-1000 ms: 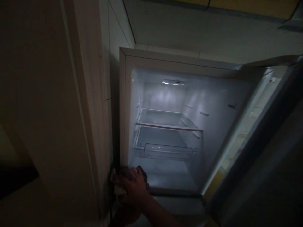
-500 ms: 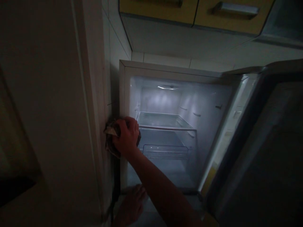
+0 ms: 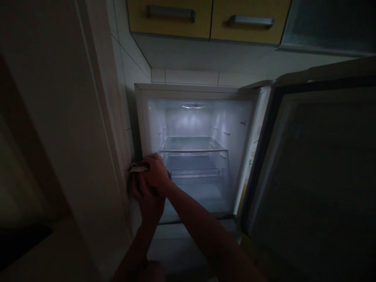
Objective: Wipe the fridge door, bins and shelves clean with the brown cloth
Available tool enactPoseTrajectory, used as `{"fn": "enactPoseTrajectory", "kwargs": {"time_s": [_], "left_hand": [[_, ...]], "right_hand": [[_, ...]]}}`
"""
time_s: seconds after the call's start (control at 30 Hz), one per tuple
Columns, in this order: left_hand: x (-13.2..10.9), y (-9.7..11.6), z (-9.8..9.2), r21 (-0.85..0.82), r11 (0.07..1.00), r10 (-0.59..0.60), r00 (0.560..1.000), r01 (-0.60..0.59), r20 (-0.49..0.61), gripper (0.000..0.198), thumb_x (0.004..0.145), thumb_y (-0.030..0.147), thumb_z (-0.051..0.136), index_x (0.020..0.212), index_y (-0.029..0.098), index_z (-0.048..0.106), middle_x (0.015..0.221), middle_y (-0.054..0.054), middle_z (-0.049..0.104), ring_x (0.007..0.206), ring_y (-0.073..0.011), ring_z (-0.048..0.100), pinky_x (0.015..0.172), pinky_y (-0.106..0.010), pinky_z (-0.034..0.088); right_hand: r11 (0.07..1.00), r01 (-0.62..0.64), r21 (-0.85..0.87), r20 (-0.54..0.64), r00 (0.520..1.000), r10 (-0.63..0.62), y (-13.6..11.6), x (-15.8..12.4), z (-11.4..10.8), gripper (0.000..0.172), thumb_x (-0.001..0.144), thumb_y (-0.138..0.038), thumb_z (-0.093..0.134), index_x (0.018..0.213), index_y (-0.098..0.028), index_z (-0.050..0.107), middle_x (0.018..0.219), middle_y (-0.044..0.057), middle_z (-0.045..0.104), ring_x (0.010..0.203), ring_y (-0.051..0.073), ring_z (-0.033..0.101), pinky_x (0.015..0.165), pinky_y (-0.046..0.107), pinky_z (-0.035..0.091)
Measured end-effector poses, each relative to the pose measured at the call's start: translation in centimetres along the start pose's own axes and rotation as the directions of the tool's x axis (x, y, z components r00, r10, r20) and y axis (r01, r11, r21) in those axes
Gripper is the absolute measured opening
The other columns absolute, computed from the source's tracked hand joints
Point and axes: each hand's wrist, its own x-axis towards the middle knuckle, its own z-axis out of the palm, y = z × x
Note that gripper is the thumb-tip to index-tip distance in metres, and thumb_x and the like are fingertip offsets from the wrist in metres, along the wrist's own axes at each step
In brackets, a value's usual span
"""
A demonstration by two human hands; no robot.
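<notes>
A crumpled, dark patterned cloth [image 3: 138, 168] is bunched at the left front edge of an open, lit fridge [image 3: 139, 117]. My right hand [image 3: 157, 172] is closed over the cloth, its forearm crossing from the lower right. Just below it, my left hand [image 3: 149, 197] reaches up with bent fingers around the cloth's lower part. Both hands touch or nearly touch each other. Deep shadow hides most of the cloth and the left fingertips.
The fridge door [image 3: 317, 164] stands wide at the right. Inside are a glass shelf [image 3: 190, 143] and a clear plastic rack [image 3: 195, 172]. A pale door frame [image 3: 102, 129] rises close on the left. Yellow cabinets [image 3: 173, 25] hang above.
My left hand has risen from the fridge's lower front to the cloth beside my right hand. The right hand stays on the cloth. The view has shifted right.
</notes>
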Motion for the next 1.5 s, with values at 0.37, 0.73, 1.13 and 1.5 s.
{"fn": "enactPoseTrajectory", "kwargs": {"time_s": [0.37,0.73,1.13,1.5], "left_hand": [[17.2,5.6,1.1,0.118,0.993,-0.025,1.000,0.023,0.013,0.116,0.073,0.024,0.093,0.171,0.005,0.034,0.168,-0.033,0.040,0.159,-0.0530,0.040,0.130,-0.069,0.037],[32.1,12.2,0.6,0.054,0.990,0.136,0.978,-0.129,-0.156,0.102,0.084,0.036,0.090,0.159,-0.012,0.040,0.161,-0.026,0.043,0.154,-0.0538,0.040,0.122,-0.074,0.030],[11.6,0.6,2.9,0.055,0.998,0.026,0.992,-0.019,-0.125,0.107,0.068,0.026,0.083,0.165,0.003,0.042,0.163,-0.025,0.045,0.155,-0.0453,0.043,0.132,-0.061,0.038],[-10.0,-6.6,3.1,0.196,0.939,-0.310,0.941,0.282,0.132,0.101,0.073,0.035,0.081,0.164,0.013,0.043,0.160,-0.028,0.046,0.154,-0.0500,0.045,0.126,-0.068,0.042]], "right_hand": [[0.981,0.125,0.147,-0.306,0.949,-0.075,5.1,-13.9,-5.0,0.024,0.107,-0.024,0.057,0.127,-0.021,0.070,0.116,0.008,0.071,0.112,0.020,0.065,0.102,0.036,0.056],[0.861,0.032,-0.508,0.038,0.999,-0.015,23.9,-37.6,0.7,0.049,0.104,-0.036,0.066,0.153,-0.034,0.062,0.141,0.005,0.077,0.126,0.028,0.074,0.110,0.043,0.061],[0.793,-0.018,-0.608,-0.074,0.997,-0.034,25.8,-39.7,3.8,0.035,0.106,-0.035,0.062,0.139,-0.028,0.069,0.133,0.009,0.076,0.124,0.029,0.069,0.112,0.046,0.053],[0.813,-0.102,-0.573,0.115,0.972,0.203,22.7,-37.4,1.3,0.023,0.103,-0.028,0.068,0.126,-0.023,0.067,0.126,0.010,0.068,0.117,0.029,0.059,0.106,0.045,0.046]]}}
